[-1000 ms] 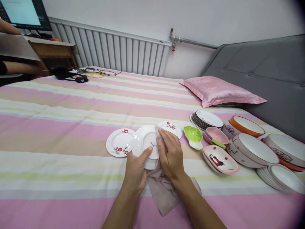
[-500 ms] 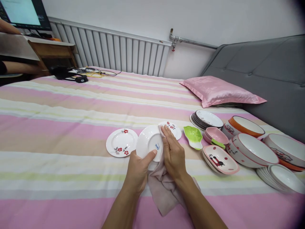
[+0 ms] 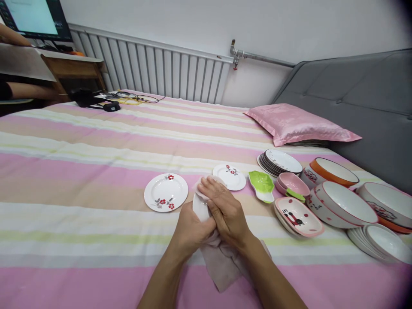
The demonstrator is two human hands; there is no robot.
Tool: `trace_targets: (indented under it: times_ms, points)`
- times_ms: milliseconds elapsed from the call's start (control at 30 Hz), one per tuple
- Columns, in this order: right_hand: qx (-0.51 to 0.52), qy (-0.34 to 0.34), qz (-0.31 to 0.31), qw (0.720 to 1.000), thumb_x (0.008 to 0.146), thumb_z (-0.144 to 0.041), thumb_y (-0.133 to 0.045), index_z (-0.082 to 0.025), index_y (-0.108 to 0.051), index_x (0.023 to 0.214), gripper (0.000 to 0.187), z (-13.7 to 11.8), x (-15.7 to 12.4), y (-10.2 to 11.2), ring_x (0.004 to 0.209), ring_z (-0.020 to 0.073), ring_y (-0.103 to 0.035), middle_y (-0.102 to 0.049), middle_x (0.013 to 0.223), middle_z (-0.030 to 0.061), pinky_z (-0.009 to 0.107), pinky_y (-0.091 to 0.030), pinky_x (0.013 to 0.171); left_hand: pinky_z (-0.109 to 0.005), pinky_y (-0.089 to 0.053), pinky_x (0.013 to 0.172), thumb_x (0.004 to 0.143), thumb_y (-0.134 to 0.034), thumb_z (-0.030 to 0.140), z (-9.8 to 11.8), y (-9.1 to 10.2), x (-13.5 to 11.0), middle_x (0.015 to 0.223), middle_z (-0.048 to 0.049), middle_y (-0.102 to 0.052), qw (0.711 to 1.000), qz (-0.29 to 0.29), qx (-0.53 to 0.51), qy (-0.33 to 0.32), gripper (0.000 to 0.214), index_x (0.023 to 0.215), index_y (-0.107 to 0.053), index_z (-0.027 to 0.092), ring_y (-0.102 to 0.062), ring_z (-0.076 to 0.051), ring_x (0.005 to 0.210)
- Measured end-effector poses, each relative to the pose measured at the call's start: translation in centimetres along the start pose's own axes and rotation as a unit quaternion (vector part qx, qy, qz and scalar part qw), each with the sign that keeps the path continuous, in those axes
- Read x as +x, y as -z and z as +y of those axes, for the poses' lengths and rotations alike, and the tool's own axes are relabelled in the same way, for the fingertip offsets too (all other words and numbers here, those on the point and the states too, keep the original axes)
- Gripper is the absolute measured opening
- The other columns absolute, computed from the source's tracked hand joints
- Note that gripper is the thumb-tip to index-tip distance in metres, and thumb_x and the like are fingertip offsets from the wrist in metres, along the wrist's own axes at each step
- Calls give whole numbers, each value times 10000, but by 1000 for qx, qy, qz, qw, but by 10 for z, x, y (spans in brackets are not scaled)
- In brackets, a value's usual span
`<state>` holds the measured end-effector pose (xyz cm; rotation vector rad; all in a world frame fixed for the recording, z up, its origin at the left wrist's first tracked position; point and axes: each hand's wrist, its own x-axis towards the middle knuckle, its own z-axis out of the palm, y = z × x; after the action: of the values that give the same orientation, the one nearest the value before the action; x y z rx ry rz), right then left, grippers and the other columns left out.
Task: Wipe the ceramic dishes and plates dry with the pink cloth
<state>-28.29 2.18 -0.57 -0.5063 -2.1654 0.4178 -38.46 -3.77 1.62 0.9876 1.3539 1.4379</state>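
Note:
A small white plate [image 3: 200, 207] is held between my hands, tilted up, its face mostly covered. My left hand [image 3: 189, 227] grips its lower left edge with the thumb across it. My right hand [image 3: 225, 210] presses a pale pinkish cloth [image 3: 222, 268] over the plate's upper right part; the cloth hangs down below my wrists. Left of my hands, a white plate with red flowers [image 3: 166, 192] lies face up on the bed. Another flowered plate [image 3: 229, 177] lies just beyond my right hand.
To the right stand a green leaf-shaped dish [image 3: 261, 185], pink dishes [image 3: 299, 216], stacked dark-edged plates [image 3: 280, 162], large bowls [image 3: 344, 204] and stacked small white dishes [image 3: 383, 242]. A pink pillow [image 3: 301, 123] lies near the grey headboard [image 3: 354, 90]. Cables [image 3: 138, 98] lie far left, near a seated person.
My right hand has moved left across the plate with the cloth, covering the blue mark on its underside. The plate has tilted, and less of it shows now.

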Motion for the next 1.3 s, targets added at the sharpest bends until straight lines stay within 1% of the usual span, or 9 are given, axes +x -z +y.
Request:
trace_targets:
  times_ms: [100, 267, 367, 500, 600, 767, 900, 1167, 1300]
  points:
    - [21, 8, -26, 999, 898, -170, -382, -227, -524, 1228, 364, -6, 1, 5, 1277, 177, -377, -508, 1306, 20, 448, -296, 1069, -276, -481, 716, 588, -632, 62, 2, 1, -1, 887, -57, -690, 998, -35, -42, -12, 353, 935, -639, 130, -619, -215, 832]
    - [53, 17, -24, 998, 883, -192, -395, -222, -607, 1115, 316, -13, 3, 12, 1230, 188, -442, -599, 1204, 21, 442, -317, 1051, -277, -483, 700, 598, -643, 65, -3, 1, -5, 874, -65, -685, 982, -88, -170, 10, 337, 929, -652, 130, -621, -236, 873]
    - [51, 29, -29, 998, 877, -187, -399, -198, -627, 1082, 307, -16, 3, 12, 1224, 184, -447, -626, 1161, 27, 417, -336, 1040, -259, -489, 717, 597, -653, 79, -9, 3, -5, 882, -49, -677, 957, -53, -284, 23, 377, 965, -646, 160, -623, -205, 871]
    - [28, 54, -25, 998, 875, -207, -419, -221, -645, 1036, 278, -17, 3, 9, 1193, 179, -482, -648, 1124, 11, 400, -366, 1010, -197, -498, 636, 567, -644, 60, -10, 8, -3, 760, -20, -665, 900, -7, -432, 54, 446, 999, -636, 171, -632, -145, 746]
    - [14, 76, -17, 997, 873, -214, -425, -214, -660, 990, 262, -16, 3, 6, 1154, 171, -519, -670, 1080, 14, 385, -374, 997, -189, -507, 583, 547, -613, 34, -7, 12, 0, 706, -18, -663, 862, 38, -503, 44, 469, 999, -636, 158, -627, -129, 650]
    - [-20, 91, -8, 996, 878, -228, -428, -203, -643, 1018, 258, -15, 4, 4, 1124, 154, -544, -663, 1098, 25, 368, -372, 1000, -205, -530, 621, 724, -538, 70, -3, 16, 4, 788, -86, -694, 835, 65, -543, 58, 321, 1031, -626, 100, -655, -148, 707]
    - [-68, 80, -15, 994, 886, -248, -426, -178, -570, 1157, 314, -11, 4, 4, 1181, 156, -492, -562, 1250, 56, 373, -336, 1035, -269, -523, 797, 896, -409, 271, -2, 16, 7, 996, -130, -689, 826, 75, -556, 52, 335, 1124, -589, 105, -638, -184, 943]
    - [-166, 44, -40, 984, 914, -304, -353, -148, -392, 1335, 451, -2, 1, 0, 1346, 203, -228, -384, 1404, 49, 441, -216, 1095, -280, -480, 895, 917, -364, 323, -3, 9, 7, 1139, -105, -642, 843, 58, -532, 48, 388, 1226, -523, 150, -599, -161, 1038]
    - [-204, 22, -57, 977, 923, -353, -309, -148, -312, 1379, 500, -1, 1, 0, 1363, 217, -167, -292, 1452, 43, 467, -159, 1107, -309, -422, 973, 909, -385, 338, -5, 2, 4, 1208, -78, -602, 847, 37, -526, 71, 390, 1241, -515, 180, -553, -179, 1109]
